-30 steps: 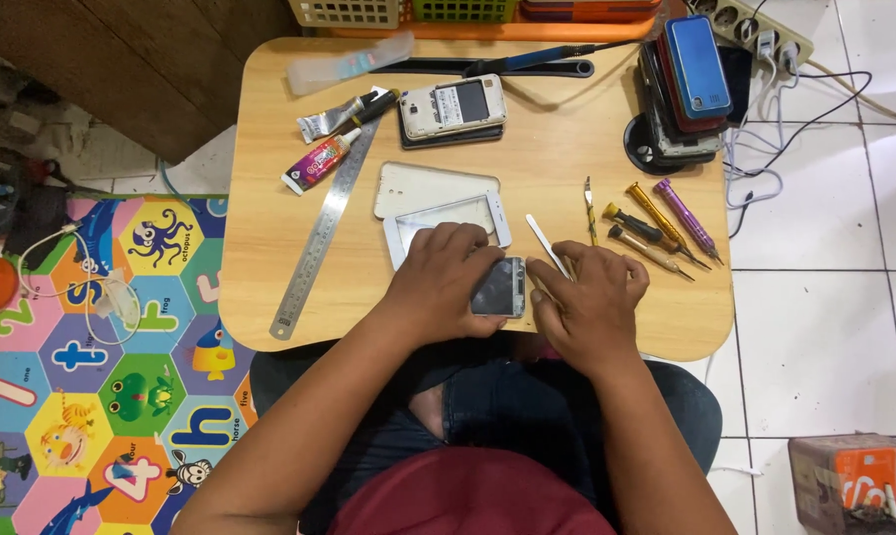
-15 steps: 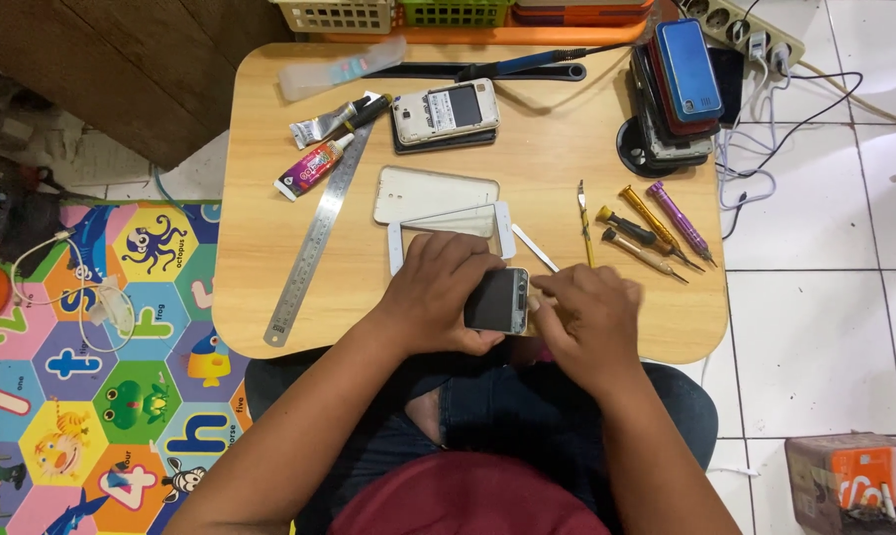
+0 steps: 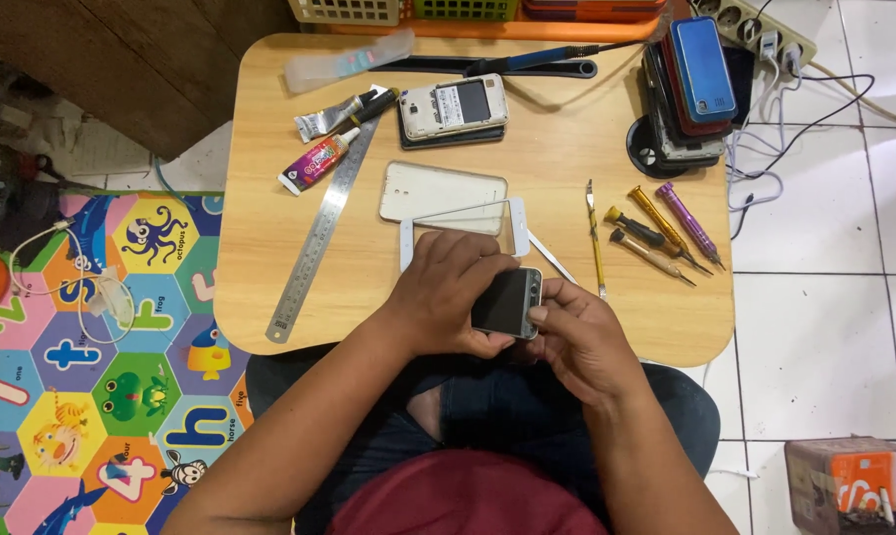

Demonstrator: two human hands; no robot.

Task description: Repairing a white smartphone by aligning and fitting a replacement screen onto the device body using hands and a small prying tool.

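phone (image 3: 507, 301) lifted nearer, both hands gripping

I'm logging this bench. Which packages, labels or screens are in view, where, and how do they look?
Small phone: dark screen, held by left hand and right hand.
Glue tube: table's far left, pink-purple label.
Open phone: far centre, white.
Cardboard box: floor, lower right, orange and white.

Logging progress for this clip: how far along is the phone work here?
Done: a white back cover and clear front glass lie loose on the table. In hand: left hand and right hand grip the small dark phone. Left: screwdrivers and glue tube lie untouched.
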